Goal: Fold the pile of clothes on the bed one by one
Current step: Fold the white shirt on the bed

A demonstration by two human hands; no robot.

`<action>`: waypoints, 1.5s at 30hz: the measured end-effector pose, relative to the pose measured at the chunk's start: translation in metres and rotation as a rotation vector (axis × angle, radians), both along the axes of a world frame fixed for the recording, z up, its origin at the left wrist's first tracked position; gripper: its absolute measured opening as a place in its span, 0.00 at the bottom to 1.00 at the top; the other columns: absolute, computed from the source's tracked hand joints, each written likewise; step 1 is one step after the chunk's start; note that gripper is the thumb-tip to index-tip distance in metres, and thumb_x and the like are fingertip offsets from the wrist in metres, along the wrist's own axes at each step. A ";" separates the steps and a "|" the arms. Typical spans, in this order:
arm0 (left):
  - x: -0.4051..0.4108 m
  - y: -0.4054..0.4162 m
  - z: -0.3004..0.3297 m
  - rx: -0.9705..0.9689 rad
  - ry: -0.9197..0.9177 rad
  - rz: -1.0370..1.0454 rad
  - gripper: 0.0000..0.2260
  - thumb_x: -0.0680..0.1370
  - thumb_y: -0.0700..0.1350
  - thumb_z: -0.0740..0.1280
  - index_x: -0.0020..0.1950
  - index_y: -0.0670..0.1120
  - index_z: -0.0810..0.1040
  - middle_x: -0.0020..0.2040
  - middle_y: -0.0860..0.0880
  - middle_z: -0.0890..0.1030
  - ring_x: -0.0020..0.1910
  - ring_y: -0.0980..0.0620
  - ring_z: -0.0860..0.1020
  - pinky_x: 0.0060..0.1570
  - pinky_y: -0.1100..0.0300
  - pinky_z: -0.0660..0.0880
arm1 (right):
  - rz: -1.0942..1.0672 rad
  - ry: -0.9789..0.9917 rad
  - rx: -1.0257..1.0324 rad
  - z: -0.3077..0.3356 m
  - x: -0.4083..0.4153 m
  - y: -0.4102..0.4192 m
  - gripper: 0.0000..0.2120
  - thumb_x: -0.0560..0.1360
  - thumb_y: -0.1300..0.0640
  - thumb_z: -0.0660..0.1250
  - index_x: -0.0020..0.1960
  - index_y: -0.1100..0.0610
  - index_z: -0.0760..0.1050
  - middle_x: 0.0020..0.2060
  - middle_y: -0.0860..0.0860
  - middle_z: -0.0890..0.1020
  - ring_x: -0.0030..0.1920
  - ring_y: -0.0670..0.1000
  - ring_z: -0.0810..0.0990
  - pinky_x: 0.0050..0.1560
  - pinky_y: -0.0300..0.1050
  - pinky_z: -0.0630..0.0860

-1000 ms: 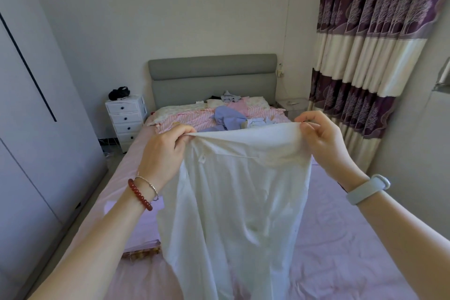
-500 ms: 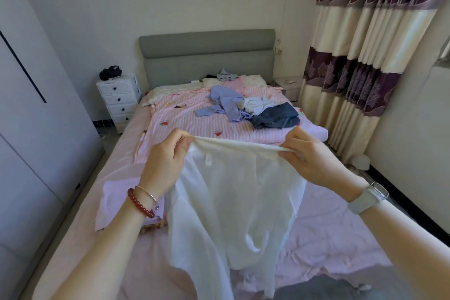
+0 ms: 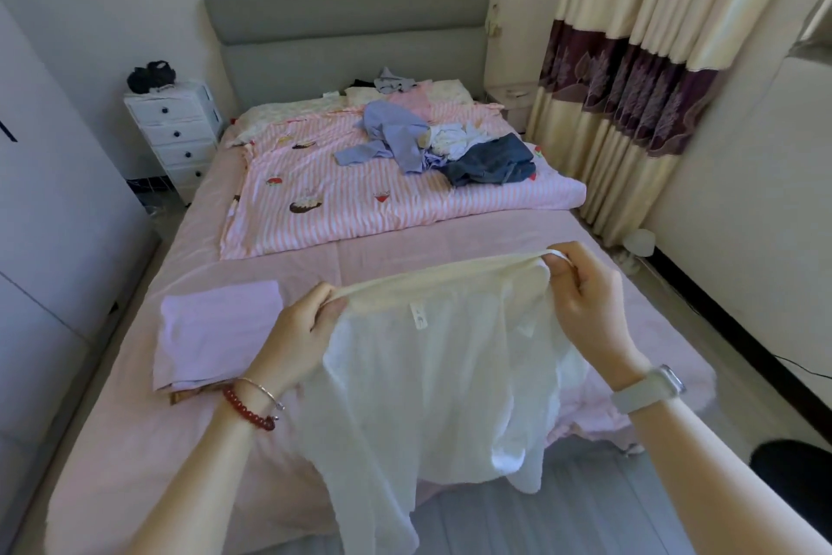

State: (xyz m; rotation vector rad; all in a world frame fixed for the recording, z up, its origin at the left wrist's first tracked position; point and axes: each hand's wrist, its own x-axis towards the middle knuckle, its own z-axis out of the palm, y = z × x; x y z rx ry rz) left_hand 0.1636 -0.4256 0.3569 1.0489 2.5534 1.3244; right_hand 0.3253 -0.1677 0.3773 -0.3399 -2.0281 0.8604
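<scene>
A thin white garment (image 3: 432, 379) hangs in front of me over the foot of the pink bed (image 3: 135, 442), stretched out by its top edge. My left hand (image 3: 299, 336) pinches the left end of that edge. My right hand (image 3: 585, 298) pinches the right end, slightly higher. A small label shows below the edge. The pile of unfolded clothes (image 3: 432, 145), with a light blue shirt and dark denim, lies far up the bed on the striped quilt (image 3: 351, 199). A folded lilac garment (image 3: 216, 331) lies flat on the bed, left of my left hand.
A white drawer unit (image 3: 173, 133) stands left of the grey headboard (image 3: 346, 23). Wardrobe doors (image 3: 49, 203) line the left side. Striped curtains (image 3: 644, 72) hang on the right, with a small white lamp (image 3: 639, 241) on the floor below them.
Both hands have lowered the white garment from chest height toward the foot of the bed and spread its top edge wider. The view has tilted down.
</scene>
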 end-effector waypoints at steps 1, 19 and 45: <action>0.000 0.000 0.002 0.071 -0.035 -0.014 0.14 0.75 0.57 0.62 0.38 0.48 0.70 0.31 0.50 0.68 0.30 0.57 0.65 0.36 0.60 0.65 | -0.032 0.029 -0.001 0.000 0.001 0.001 0.13 0.74 0.53 0.56 0.40 0.60 0.74 0.31 0.42 0.77 0.34 0.33 0.72 0.35 0.25 0.65; -0.226 0.175 0.003 -0.325 0.475 0.260 0.14 0.82 0.47 0.55 0.52 0.40 0.75 0.42 0.37 0.80 0.42 0.37 0.77 0.35 0.51 0.68 | -0.265 -0.376 0.020 -0.020 -0.217 0.166 0.14 0.80 0.53 0.58 0.46 0.62 0.77 0.41 0.56 0.74 0.40 0.57 0.70 0.39 0.45 0.60; -0.396 0.307 -0.402 -0.334 -0.451 0.411 0.23 0.73 0.49 0.61 0.66 0.41 0.70 0.61 0.43 0.75 0.62 0.43 0.72 0.60 0.52 0.70 | 0.102 -0.683 -0.266 -0.397 -0.444 0.241 0.22 0.77 0.63 0.57 0.71 0.60 0.64 0.69 0.58 0.68 0.70 0.56 0.65 0.69 0.45 0.58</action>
